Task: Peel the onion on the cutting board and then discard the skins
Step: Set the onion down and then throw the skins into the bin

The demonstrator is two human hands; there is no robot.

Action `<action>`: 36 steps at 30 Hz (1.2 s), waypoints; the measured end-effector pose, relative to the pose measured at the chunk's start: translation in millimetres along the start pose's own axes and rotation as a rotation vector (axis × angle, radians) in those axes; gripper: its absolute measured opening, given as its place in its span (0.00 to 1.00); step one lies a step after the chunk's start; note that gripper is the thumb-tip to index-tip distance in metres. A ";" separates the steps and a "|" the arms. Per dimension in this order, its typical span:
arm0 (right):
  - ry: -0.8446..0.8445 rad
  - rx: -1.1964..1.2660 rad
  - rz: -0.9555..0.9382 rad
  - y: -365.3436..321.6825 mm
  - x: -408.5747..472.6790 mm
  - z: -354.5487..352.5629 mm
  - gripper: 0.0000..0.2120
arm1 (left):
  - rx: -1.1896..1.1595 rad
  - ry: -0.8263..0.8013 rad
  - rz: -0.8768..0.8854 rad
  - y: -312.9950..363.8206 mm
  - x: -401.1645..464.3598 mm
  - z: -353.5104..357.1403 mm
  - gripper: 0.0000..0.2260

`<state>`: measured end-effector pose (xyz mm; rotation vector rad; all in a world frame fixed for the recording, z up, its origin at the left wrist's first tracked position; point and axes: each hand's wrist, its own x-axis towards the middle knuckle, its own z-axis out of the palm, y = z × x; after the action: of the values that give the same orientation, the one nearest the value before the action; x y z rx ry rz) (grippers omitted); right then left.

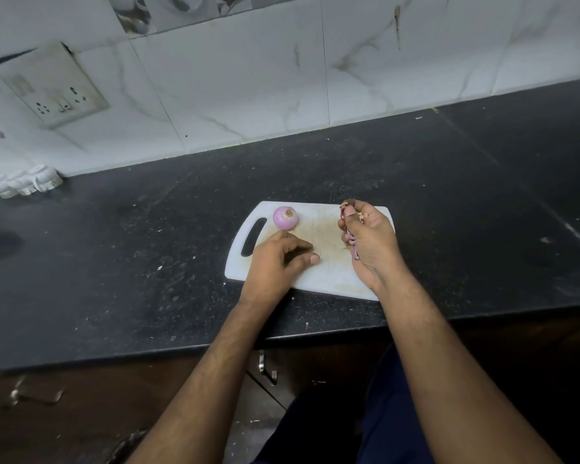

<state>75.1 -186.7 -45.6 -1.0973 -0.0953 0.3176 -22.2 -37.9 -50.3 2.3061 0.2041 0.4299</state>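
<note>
Onion pale purple, brown root spot. Board white, stained tan. Counter black, white-speckled. Wall tiles white, grey-veined. Skins purple.

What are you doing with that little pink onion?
A person is peeling an onion. It sits bare and pinkish on the white cutting board, near the handle slot, on a dark counter. The right hand grips a bunch of purple and brown skins over the board. The left hand rests on the board just in front of the onion, holding nothing. The peeling looks done; the skins have not yet been thrown away.
</note>
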 end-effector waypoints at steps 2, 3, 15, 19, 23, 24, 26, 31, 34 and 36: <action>-0.006 0.005 -0.008 1.6 1.5 -0.7 0.05 | 0.007 0.004 0.016 -2.9 -4.2 -3.4 0.13; -0.007 0.006 -0.010 2.2 2.2 -1.0 0.05 | 0.030 -0.012 0.027 -6.1 -6.7 -5.8 0.15; -0.002 -0.042 -0.016 3.6 3.8 -0.1 0.05 | -0.085 -0.312 -0.042 -20.6 21.9 -22.2 0.19; 0.004 -0.065 -0.018 3.6 3.3 0.2 0.05 | -0.103 -0.332 -0.028 -23.7 30.9 -19.3 0.12; -0.005 -0.056 -0.024 4.3 3.7 0.8 0.05 | -0.076 -0.266 -0.040 -24.2 31.1 -15.1 0.08; -0.005 -0.057 -0.026 4.9 3.9 0.9 0.05 | -0.065 -0.247 -0.036 -23.4 30.5 -13.8 0.08; -0.005 -0.062 -0.030 4.5 3.6 0.9 0.05 | -0.054 -0.208 -0.026 -23.2 28.7 -11.1 0.07; 0.006 -0.093 -0.036 4.4 2.1 0.9 0.05 | 0.009 -0.093 -0.030 -19.4 26.1 -5.4 0.06; -0.002 -0.102 -0.050 6.0 3.1 0.8 0.05 | 0.058 -0.013 -0.056 -14.3 23.9 2.3 0.02; -0.007 -0.128 -0.057 7.0 3.2 0.3 0.05 | 0.146 0.020 -0.042 -10.4 21.0 7.5 0.04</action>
<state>76.6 -182.6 -51.9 -1.2179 -0.1544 0.2674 0.0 -30.0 -57.6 2.4360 0.3015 0.4295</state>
